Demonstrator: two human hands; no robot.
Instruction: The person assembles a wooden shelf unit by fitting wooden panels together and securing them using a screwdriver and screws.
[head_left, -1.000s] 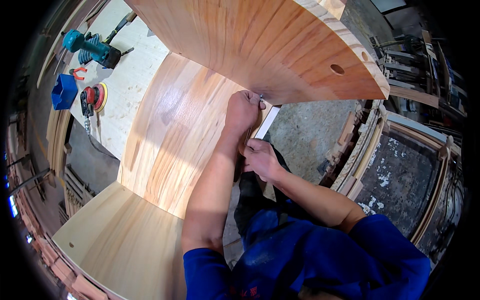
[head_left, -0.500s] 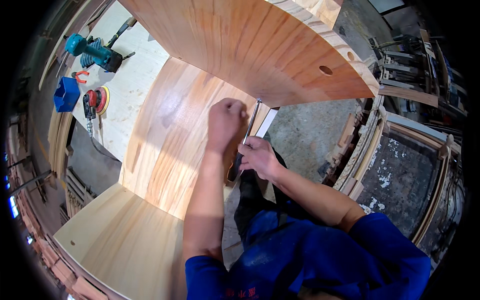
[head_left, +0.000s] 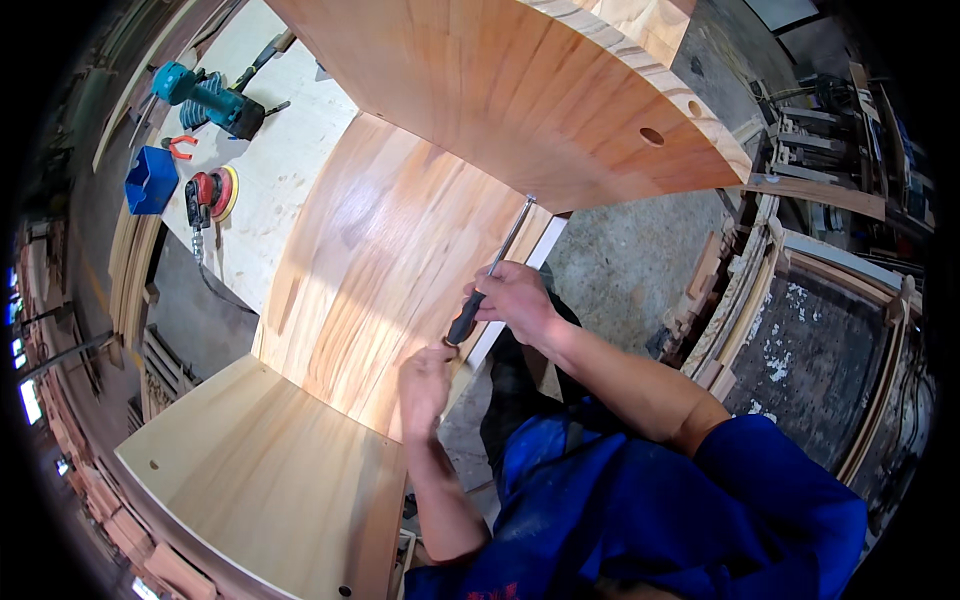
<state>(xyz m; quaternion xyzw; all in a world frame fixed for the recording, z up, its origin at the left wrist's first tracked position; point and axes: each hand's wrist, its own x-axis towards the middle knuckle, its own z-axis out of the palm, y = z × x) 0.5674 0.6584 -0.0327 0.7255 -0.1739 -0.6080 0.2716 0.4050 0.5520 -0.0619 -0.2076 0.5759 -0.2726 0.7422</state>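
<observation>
A long screwdriver (head_left: 464, 320) with a black and orange handle slants over the front edge of a pale wooden panel (head_left: 350, 270). Its tip meets a small metal fastener at the corner where that panel joins a tall upright wooden panel (head_left: 540, 110). My right hand (head_left: 518, 303) is closed around the screwdriver where shaft and handle meet. At the butt end of the handle, the fingers of my left hand (head_left: 425, 383) are curled against it. Another wooden panel (head_left: 240, 450) joins the flat one at the near left.
On a white board at the far left lie a teal power tool (head_left: 215, 103), a red and yellow sander (head_left: 211, 194) with a hose, red-handled pliers (head_left: 179, 147) and a blue box (head_left: 151, 181). A dark framed board (head_left: 815, 335) is at the right.
My left hand has come down and back from beside the shaft to the screwdriver's handle end. My right hand keeps hold of the screwdriver; the view has shifted slightly.
</observation>
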